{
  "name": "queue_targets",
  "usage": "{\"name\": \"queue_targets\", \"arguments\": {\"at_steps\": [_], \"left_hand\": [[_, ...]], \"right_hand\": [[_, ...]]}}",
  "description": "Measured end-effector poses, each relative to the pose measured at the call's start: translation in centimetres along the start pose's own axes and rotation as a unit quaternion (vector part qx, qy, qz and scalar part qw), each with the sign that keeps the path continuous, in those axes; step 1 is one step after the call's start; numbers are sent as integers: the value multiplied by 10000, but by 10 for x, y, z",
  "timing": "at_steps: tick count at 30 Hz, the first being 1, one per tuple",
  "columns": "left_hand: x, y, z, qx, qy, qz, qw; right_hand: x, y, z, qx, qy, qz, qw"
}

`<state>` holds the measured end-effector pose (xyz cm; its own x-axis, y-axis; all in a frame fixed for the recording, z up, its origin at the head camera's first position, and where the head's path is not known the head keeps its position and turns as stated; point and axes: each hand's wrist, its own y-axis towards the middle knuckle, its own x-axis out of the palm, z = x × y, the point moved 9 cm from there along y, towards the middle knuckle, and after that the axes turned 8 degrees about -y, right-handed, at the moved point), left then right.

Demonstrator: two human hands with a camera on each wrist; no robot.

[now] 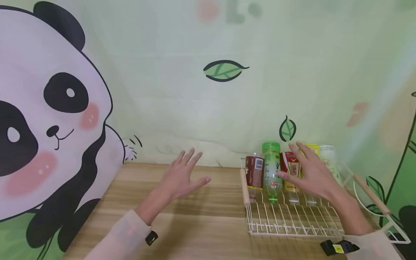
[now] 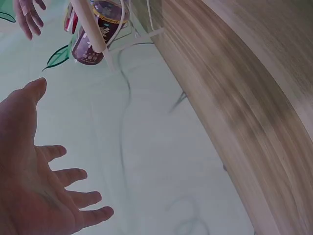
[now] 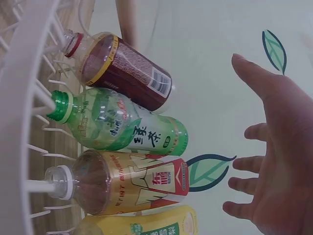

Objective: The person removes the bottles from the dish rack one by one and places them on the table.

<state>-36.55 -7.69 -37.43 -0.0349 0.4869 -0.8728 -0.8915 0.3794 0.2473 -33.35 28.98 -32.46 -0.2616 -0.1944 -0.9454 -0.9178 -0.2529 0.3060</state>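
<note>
My left hand [image 1: 180, 177] hovers over the left part of the wooden table, fingers spread, holding nothing. Over the rack my right hand [image 1: 313, 173] is likewise spread and holds nothing. Beneath it stands a white wire rack [image 1: 286, 231] with wooden handles. Several bottles lean neck down in its back part: a dark red-labelled bottle [image 3: 129, 71], a green bottle [image 3: 117, 120], a red and yellow-labelled bottle [image 3: 142, 182] and a yellow-labelled bottle [image 3: 161, 223]. A pale bottle [image 1: 329, 159] is at the right end, partly hidden by my right hand in the head view.
The wood-grain table [image 1: 208, 224] runs up to a pale green backdrop [image 1: 162, 90] printed with a panda and leaves. The rack's wooden handles [image 1: 245, 187] rise at its left and right sides.
</note>
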Motion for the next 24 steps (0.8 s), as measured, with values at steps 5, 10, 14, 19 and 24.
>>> {"name": "queue_targets", "arguments": {"at_steps": [5,10,14,19,24], "left_hand": [[3,-9,27,201,-482,-211,9984],[12,-15,59,322,-1369,-352,9894],[22,-16,72,139,-2175,-228,9757],[47,-10,69,-215,-2902,-16,9567],[79,-5,63,-529,-3557,-89,9331]], "right_hand": [[-1,-3,-3,95,720,-100,9973],[2,0,-15,141,1565,-213,9873],[12,8,-29,155,1894,-353,9811],[28,20,-39,134,2012,-467,9783],[40,28,-40,110,2120,-501,9759]]}}
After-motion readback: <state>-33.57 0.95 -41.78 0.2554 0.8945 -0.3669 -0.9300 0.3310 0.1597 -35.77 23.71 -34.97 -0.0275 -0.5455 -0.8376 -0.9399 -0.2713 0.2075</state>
